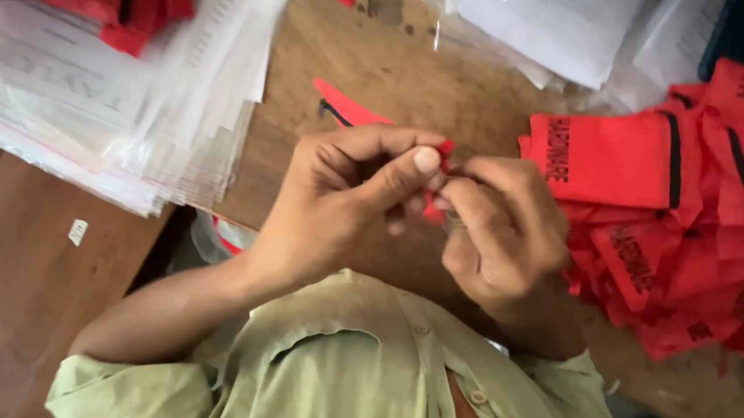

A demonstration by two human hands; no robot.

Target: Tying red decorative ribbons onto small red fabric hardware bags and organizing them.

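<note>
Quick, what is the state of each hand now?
Left hand: closed, pinching the red pouch.
Right hand: closed on the same pouch.

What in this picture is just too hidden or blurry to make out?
- Head view: the small red piece pinched between the left hand and right hand is mostly covered by fingers, so its shape is unclear.
- Head view: the stack of clear sleeves with paper is blurred and cut by the top edge.
- Head view: the pile of red pouches runs off the right edge.
</note>
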